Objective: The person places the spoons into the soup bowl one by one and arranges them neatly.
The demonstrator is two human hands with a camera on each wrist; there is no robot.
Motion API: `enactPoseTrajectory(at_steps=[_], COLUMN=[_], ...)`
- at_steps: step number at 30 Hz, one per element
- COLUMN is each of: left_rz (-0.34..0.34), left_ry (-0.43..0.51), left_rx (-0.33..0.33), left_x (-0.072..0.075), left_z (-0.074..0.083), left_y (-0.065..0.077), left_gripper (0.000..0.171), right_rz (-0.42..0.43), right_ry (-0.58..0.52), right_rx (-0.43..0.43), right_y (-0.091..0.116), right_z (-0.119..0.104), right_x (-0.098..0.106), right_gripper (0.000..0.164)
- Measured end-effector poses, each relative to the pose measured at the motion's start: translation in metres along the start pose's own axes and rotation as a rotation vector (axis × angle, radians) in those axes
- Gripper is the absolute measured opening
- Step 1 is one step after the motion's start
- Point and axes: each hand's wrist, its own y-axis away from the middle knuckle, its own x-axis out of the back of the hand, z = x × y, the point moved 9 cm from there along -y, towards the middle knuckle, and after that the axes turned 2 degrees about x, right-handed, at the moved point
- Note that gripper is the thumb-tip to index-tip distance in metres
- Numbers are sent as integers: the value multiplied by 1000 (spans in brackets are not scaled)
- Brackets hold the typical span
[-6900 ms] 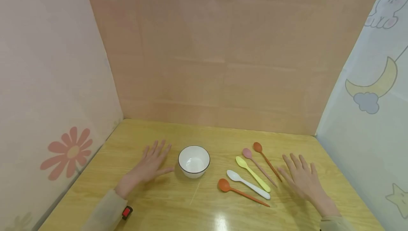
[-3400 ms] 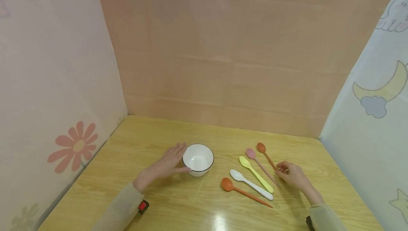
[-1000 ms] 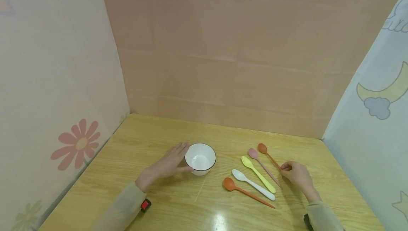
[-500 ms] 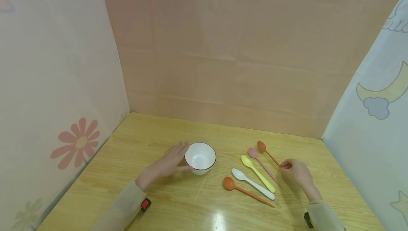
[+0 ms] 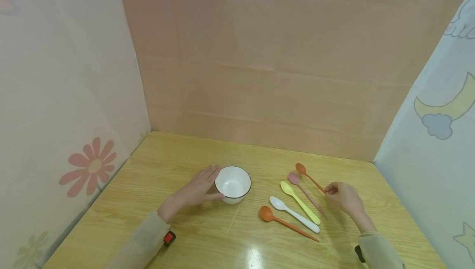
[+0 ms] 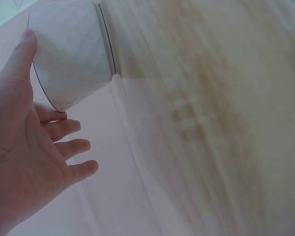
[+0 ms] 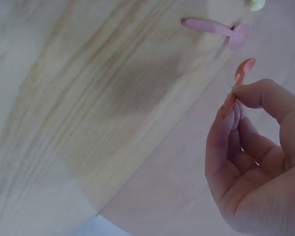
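My right hand (image 5: 346, 200) pinches the handle end of an orange-brown spoon (image 5: 301, 169) between thumb and fingertips. In the right wrist view, this spoon (image 7: 244, 69) stands out from the fingers, bowl end away from the hand. My left hand (image 5: 195, 187) lies against the left side of a white bowl (image 5: 233, 183) with a dark rim, its fingers fairly straight. The left wrist view shows the thumb and index fingertip at the rim of the bowl (image 6: 71, 54); the other fingers are spread apart, touching nothing.
Between the hands lie a pink spoon (image 5: 294, 178), a yellow spoon (image 5: 300, 203), a white spoon (image 5: 295, 215) and another orange spoon (image 5: 267, 214), side by side on the wooden table (image 5: 178, 153). Fabric walls (image 5: 259, 75) stand behind and at both sides.
Earlier both hands lay open on the table; the left moved to the bowl, the right took the far orange-brown spoon. Over the last second that spoon shifted slightly left and up in view.
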Motion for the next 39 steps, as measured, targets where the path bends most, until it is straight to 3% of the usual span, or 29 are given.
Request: enactPoseTrajectory(at_steps=[27,39], left_rz=[6,3], left_ry=[-38,-38], left_rx=[4,4], left_x=[-1,-2], left_z=[-3,-2], left_y=[-3,-2], left_gripper=[92,92], right_rz=[-10,-20], right_ry=[47,58], right_rx=[177,191], right_y=[-7,-8], right_z=[-53,-69], right_x=[8,8], right_gripper=[15,12])
